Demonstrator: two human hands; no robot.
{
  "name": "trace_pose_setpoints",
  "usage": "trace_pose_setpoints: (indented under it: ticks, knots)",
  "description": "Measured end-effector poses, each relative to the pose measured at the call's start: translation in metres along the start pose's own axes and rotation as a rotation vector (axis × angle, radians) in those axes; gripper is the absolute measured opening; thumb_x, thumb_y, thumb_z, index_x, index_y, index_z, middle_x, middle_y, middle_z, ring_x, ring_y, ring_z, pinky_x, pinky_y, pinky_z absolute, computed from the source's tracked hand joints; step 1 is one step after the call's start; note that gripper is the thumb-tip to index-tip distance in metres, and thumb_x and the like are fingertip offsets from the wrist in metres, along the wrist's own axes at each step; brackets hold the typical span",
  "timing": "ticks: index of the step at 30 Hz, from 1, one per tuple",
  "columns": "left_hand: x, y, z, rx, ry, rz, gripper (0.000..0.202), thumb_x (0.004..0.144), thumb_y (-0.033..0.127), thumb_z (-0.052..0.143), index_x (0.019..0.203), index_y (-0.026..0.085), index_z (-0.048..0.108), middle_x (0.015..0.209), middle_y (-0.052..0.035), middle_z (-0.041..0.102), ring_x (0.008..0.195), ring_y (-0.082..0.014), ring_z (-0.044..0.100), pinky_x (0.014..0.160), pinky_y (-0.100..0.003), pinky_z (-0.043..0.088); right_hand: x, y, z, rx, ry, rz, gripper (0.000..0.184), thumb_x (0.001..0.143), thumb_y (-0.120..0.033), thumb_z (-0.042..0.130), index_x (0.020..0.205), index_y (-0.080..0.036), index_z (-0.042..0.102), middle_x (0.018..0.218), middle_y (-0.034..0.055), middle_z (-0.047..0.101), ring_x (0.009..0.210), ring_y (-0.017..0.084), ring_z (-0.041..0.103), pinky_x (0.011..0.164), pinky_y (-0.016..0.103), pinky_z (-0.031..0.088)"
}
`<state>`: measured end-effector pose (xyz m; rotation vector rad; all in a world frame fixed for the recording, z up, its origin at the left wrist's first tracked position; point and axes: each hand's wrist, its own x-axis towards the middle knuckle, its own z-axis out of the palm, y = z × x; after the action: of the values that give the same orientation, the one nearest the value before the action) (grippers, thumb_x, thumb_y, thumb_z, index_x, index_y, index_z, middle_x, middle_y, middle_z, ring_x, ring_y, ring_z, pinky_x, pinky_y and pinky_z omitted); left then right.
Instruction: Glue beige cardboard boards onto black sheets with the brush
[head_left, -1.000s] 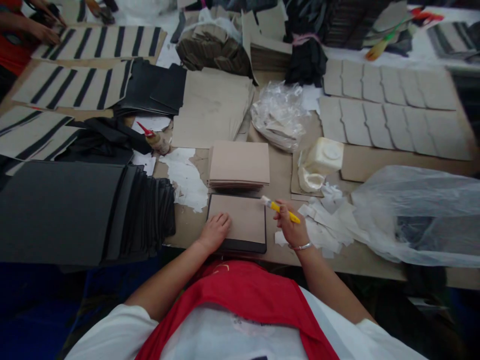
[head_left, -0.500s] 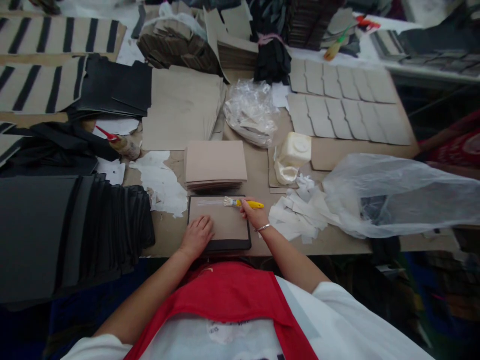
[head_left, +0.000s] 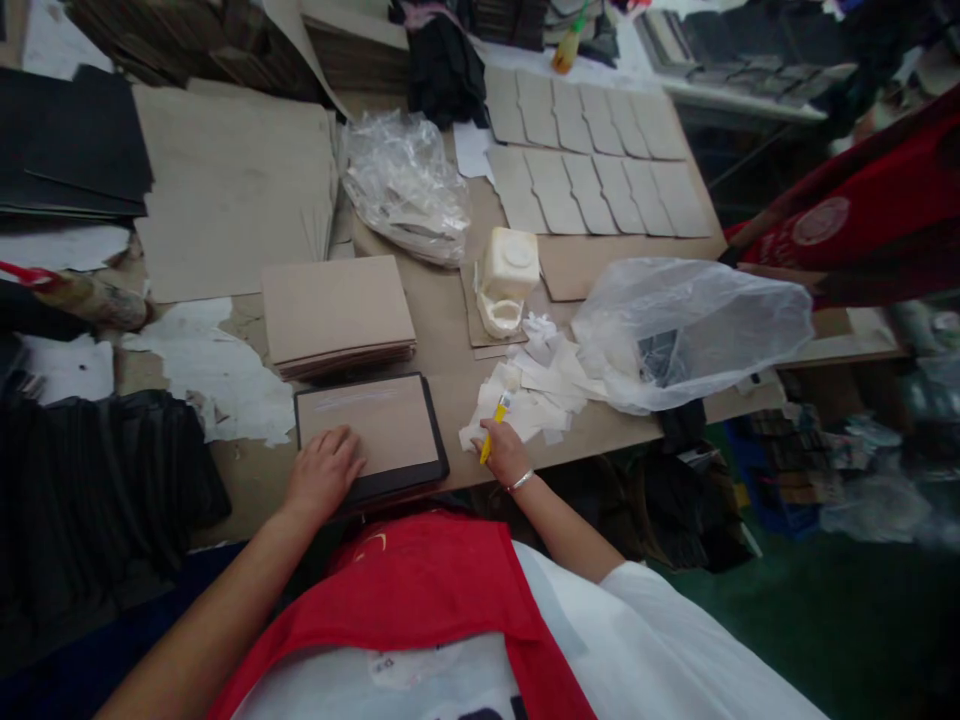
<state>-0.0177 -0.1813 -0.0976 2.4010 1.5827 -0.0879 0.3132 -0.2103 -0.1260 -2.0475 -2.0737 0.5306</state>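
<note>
My right hand [head_left: 504,455] pinched the brush [head_left: 495,425], paper scraps [head_left: 551,385] just beyond my grip; my left hand [head_left: 324,470], fingers loosely spread, rested on the card [head_left: 394,425].

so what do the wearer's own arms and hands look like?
Left grip and right grip both bare, no gloves. Shiny silver-coloured bracelet on the right wrist, none visible on the left. Right sleeve white, short; left sleeve out of frame.

L grip [head_left: 324,470] flat, palm down; R grip [head_left: 508,454] curled, forearms [head_left: 225,588] angled fwd.
</note>
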Motion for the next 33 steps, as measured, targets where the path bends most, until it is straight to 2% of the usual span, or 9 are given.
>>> trace_pose_setpoints:
  ticks: [3,5,10,14,16,20,26,30,33]
  knots:
    - [0.0,0.005,-0.003,0.015,-0.017,-0.034,0.034,0.084,0.033,0.047,0.111,0.016,0.058,0.124,-0.0139,0.053,0.111,-0.029,0.048,0.089,-0.041,0.042,-0.003,0.008,0.028,-0.074,0.012,-0.026,0.024,0.087,-0.027,0.047,0.103,-0.014,0.058,0.087,0.0118,0.059,0.084,0.022,0.05,0.075,0.033,0.04]
    - [0.0,0.009,-0.005,0.018,-0.018,-0.06,0.035,0.084,0.032,0.047,0.113,0.016,0.057,0.125,-0.015,0.052,0.111,-0.0298,0.048,0.089,-0.043,0.042,-0.001,0.013,0.034,-0.054,0.019,-0.005,0.023,0.089,-0.023,0.042,0.101,-0.014,0.059,0.081,0.0098,0.056,0.08,0.021,0.048,0.073,0.031,0.039]
    - [0.003,0.025,-0.011,-0.052,0.057,-0.045,0.038,0.084,0.031,0.046,0.118,0.015,0.053,0.128,-0.017,0.05,0.112,-0.0304,0.048,0.09,-0.044,0.042,0.004,0.015,0.028,-0.029,0.074,-0.005,0.025,0.089,-0.029,0.043,0.103,-0.015,0.058,0.082,0.0095,0.055,0.082,0.021,0.046,0.075,0.031,0.037]
    - [0.01,0.048,-0.011,-0.162,0.128,0.035,0.036,0.086,0.033,0.044,0.117,0.018,0.054,0.122,-0.0141,0.054,0.11,-0.0271,0.05,0.093,-0.042,0.042,0.013,0.004,0.03,-0.103,0.178,0.113,0.042,0.082,-0.041,0.053,0.111,-0.011,0.053,0.091,0.0139,0.055,0.088,0.025,0.045,0.077,0.035,0.036]
    - [0.014,0.059,-0.008,-0.2,0.136,0.086,0.035,0.086,0.033,0.045,0.116,0.018,0.054,0.119,-0.0128,0.056,0.108,-0.0259,0.051,0.093,-0.04,0.043,0.021,0.0,0.034,-0.119,0.169,0.161,0.037,0.084,-0.035,0.05,0.112,-0.011,0.053,0.087,0.0126,0.056,0.085,0.024,0.045,0.075,0.034,0.035]
    - [0.021,0.074,-0.002,-0.298,0.125,0.151,0.034,0.086,0.031,0.046,0.115,0.016,0.055,0.118,-0.0132,0.056,0.109,-0.025,0.051,0.094,-0.04,0.043,0.03,0.0,0.037,-0.089,0.119,0.141,0.027,0.088,-0.02,0.039,0.108,-0.014,0.055,0.08,0.0088,0.056,0.079,0.021,0.046,0.072,0.031,0.033]
    - [0.028,0.083,-0.003,-0.484,0.114,0.173,0.032,0.085,0.031,0.048,0.112,0.017,0.056,0.114,-0.0113,0.057,0.108,-0.0216,0.052,0.095,-0.039,0.044,0.026,0.0,0.032,-0.137,0.23,0.24,0.037,0.082,-0.033,0.052,0.112,-0.01,0.053,0.091,0.0136,0.057,0.085,0.023,0.047,0.074,0.033,0.036]
    - [0.03,0.084,-0.004,-0.566,0.097,0.171,0.03,0.084,0.029,0.05,0.11,0.017,0.057,0.112,-0.0103,0.058,0.108,-0.0203,0.053,0.095,-0.038,0.045,0.031,0.0,0.033,-0.1,0.174,0.218,0.026,0.084,-0.019,0.043,0.106,-0.012,0.055,0.079,0.0097,0.056,0.078,0.021,0.048,0.071,0.032,0.036]
    - [0.031,0.081,-0.003,-0.66,0.079,0.136,0.028,0.083,0.026,0.05,0.108,0.017,0.057,0.11,-0.0096,0.058,0.102,-0.0187,0.055,0.091,-0.035,0.047,0.033,-0.003,0.022,0.069,0.175,0.198,0.021,0.084,-0.018,0.042,0.101,-0.013,0.053,0.079,0.0085,0.057,0.078,0.02,0.05,0.073,0.032,0.039]
